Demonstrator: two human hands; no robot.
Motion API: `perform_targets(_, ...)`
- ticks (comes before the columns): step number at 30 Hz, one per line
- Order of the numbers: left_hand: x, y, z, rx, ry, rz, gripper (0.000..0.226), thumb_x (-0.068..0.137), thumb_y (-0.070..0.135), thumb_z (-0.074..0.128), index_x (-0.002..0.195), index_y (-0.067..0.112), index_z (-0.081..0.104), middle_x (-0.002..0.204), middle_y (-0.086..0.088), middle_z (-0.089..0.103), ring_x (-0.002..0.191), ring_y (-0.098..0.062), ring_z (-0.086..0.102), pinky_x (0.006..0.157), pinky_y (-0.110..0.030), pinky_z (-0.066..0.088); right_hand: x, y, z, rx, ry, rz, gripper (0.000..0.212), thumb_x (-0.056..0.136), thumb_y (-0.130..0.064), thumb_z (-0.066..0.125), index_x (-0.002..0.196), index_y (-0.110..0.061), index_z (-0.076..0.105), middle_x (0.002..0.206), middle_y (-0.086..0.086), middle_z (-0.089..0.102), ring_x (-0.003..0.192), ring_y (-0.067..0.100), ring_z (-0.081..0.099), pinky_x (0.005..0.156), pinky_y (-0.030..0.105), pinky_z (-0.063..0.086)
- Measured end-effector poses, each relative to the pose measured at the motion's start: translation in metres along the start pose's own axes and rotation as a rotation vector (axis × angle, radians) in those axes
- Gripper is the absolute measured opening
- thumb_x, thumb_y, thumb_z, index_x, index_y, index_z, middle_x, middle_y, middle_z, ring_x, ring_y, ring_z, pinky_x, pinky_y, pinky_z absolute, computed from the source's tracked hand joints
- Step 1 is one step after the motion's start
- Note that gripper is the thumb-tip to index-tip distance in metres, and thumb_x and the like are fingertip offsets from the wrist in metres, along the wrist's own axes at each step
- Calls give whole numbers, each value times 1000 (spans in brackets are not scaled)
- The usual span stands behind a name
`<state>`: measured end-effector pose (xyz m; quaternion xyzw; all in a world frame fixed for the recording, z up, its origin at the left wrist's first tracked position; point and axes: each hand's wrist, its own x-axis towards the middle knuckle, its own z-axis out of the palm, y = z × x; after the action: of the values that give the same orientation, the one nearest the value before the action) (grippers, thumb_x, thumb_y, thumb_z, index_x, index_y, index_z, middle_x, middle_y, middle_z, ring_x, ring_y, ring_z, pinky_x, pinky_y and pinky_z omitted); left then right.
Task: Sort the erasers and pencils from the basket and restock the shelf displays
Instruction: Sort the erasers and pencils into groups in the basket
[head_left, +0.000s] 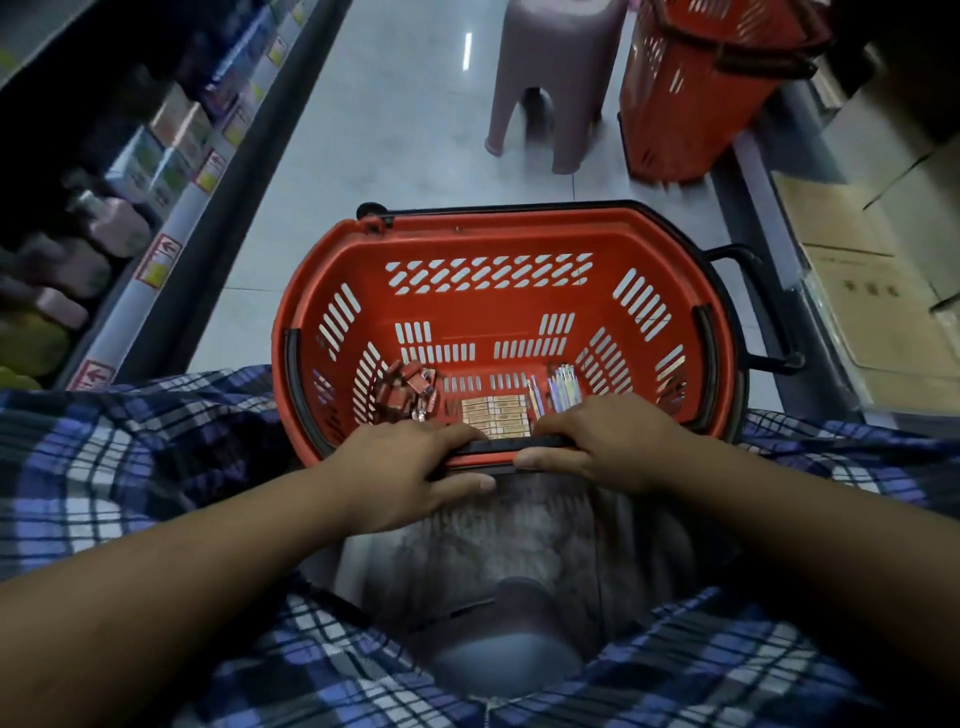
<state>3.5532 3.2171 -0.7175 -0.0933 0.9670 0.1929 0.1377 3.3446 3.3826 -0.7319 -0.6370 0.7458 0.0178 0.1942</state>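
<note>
Both hands grip the near rim of the red basket (498, 228): left hand (410, 462) and right hand (608, 441) each have fingers curled over the edge and the thumb under it, hands close together, nothing else held. Just beyond the left hand's fingertips, on the basket floor, is a loose heap of small red-wrapped pieces, likely the erasers (413, 389). Between the two hands and just past the rim lies a flat beige pack (493, 415) of small blocks, print too small to read. Just beyond the right hand's fingers is a bundle of pencils (561, 392), pale striped barrels. Progress judgement: very early, all stock sits in the basket, nothing sorted out or shelved; picking, separating and restocking all remain. Far left of the left hand runs a shelf (208, 228) with boxes and bottles, its price tags (161, 260) red and yellow, text unreadable. Well ahead of the hands stand a stool (550, 78) and a second basket (701, 88), red. Far right of the right hand, brown folders (852, 291) carry faint characters, illegible.
</note>
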Motion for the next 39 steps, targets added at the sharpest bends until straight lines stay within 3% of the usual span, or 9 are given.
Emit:
perform_targets(4, 9, -11, 5, 143, 100, 63, 76, 87, 86, 14, 140, 39, 42, 125, 8, 66, 105, -21, 67, 74, -36, 53, 9, 7, -3, -24, 29, 11, 86, 79, -96, 9, 110, -36, 63, 84, -4, 68, 73, 14, 63, 66, 34, 53)
perform_targets(9, 26, -28, -6, 100, 72, 118, 64, 91, 82, 24, 134, 39, 45, 113, 7, 69, 95, -20, 67, 74, -39, 54, 20, 10, -9, 8, 49, 28, 84, 80, -94, 11, 106, -35, 65, 76, -6, 64, 66, 10, 60, 64, 35, 53)
perform_targets(21, 64, -51, -23, 153, 133, 144, 58, 93, 81, 28, 131, 40, 46, 106, 6, 70, 90, -19, 67, 75, -38, 55, 51, 34, -20, -32, 79, 80, 95, 78, -96, 9, 101, -28, 70, 77, -6, 67, 66, 13, 62, 65, 36, 56)
perform_targets(31, 95, -76, -49, 191, 131, 161, 56, 94, 76, 37, 133, 37, 49, 117, 8, 69, 97, -21, 67, 75, -35, 52, 79, 41, -37, -46, 131, 97, 88, 82, -90, 13, 105, -28, 72, 79, -1, 68, 71, 19, 63, 70, 36, 55)
perform_targets(39, 121, -79, -56, 203, 139, 209, 61, 93, 75, 34, 134, 32, 50, 117, 4, 70, 95, -23, 68, 73, -33, 49, 84, 60, -42, -49, 151, 127, 87, 83, -90, 13, 94, -25, 70, 75, -1, 64, 68, 18, 61, 65, 34, 52)
